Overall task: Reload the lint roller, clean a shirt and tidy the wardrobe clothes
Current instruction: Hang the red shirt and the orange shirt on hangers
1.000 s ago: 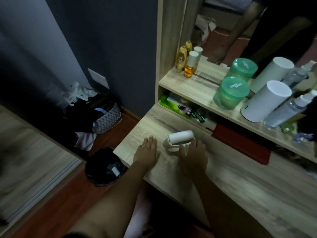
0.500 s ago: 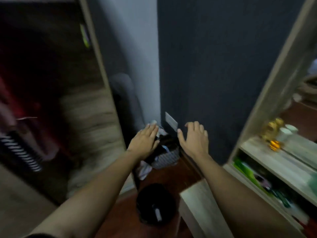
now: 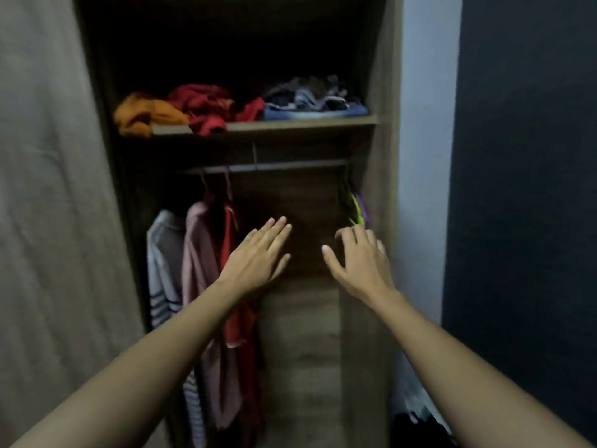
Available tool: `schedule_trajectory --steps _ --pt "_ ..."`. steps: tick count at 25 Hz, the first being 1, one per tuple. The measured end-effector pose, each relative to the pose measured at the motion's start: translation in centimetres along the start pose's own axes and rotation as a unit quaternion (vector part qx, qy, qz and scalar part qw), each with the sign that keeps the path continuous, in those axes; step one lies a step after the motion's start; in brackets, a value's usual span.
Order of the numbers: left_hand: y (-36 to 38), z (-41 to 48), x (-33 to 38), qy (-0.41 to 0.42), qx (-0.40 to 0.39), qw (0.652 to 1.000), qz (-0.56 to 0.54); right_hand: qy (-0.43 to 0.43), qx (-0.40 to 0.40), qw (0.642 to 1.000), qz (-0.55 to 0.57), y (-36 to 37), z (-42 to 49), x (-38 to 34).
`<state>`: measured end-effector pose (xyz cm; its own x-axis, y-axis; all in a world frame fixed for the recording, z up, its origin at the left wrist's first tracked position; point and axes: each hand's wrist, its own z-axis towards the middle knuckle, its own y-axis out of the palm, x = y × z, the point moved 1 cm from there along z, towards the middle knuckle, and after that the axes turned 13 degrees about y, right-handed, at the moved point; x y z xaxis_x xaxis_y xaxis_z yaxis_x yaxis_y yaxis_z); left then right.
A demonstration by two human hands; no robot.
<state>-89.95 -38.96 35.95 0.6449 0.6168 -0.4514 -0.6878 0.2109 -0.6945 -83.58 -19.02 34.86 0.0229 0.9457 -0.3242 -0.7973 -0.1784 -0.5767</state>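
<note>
Head: left hand (image 3: 258, 255), right hand (image 3: 361, 263) outstretched beside hanging shirts (image 3: 197, 253).

Under the rail (image 3: 290, 165) there is open room between the hanging clothes (image 3: 200, 253) on the left and the hangers (image 3: 356, 206) far right. Piled clothes (image 3: 206, 106) fill the shelf (image 3: 307, 125).

- Dim, flat indoor light; the wardrobe (image 3: 245, 195) interior sinks into deep shadow at the top.
- Soft overall blur, wide-angle bending at the edges.
</note>
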Motion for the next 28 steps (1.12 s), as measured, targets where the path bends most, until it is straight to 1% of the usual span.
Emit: schedule_trajectory --steps 5,8,10,11,13,16,19,21,24,26,28 --pt "-2.3 0.6 -14.9 -0.029 0.07 0.992 0.096 -0.066 0.038 0.997 0.01 3.9 10.7 -10.3" --pt "-3.4 1.1 -20.9 -0.05 0.145 0.978 0.145 -0.102 0.075 0.992 0.017 4.7 15.4 -14.2" --pt "-4.2 1.8 -24.5 -0.076 0.182 0.966 0.164 -0.122 0.086 0.988 0.025 4.7 18.8 -16.8" --pt "-4.6 2.4 -26.2 -0.089 0.189 0.962 0.174 -0.133 0.086 0.987 0.028 4.6 20.6 -18.0" --pt "-5.4 3.6 -28.9 -0.119 0.172 0.96 0.189 -0.154 0.081 0.985 0.022 4.4 23.9 -20.2" --pt "-5.5 4.5 -31.8 -0.154 0.125 0.965 0.169 -0.182 0.051 0.982 -0.009 4.2 27.4 -22.9" --pt "-4.3 4.5 -33.3 -0.18 0.083 0.969 0.146 -0.201 -0.006 0.979 -0.016 4.8 29.4 -25.5" --pt "-3.6 4.4 -33.9 -0.184 0.087 0.968 0.149 -0.211 -0.053 0.976 -0.016 5.9 30.6 -26.7" --pt "-3.1 4.4 -34.6 -0.169 0.114 0.967 0.154 -0.191 -0.144 0.97 0.038 7.0 32.2 -27.2" --pt "-3.0 4.4 -34.5 -0.156 0.128 0.967 0.156 -0.191 -0.173 0.964 0.057 6.8 32.6 -27.0" --pt "-2.9 4.4 -34.8 -0.152 0.13 0.967 0.159 -0.208 -0.182 0.958 0.073 6.8 32.6 -27.2"
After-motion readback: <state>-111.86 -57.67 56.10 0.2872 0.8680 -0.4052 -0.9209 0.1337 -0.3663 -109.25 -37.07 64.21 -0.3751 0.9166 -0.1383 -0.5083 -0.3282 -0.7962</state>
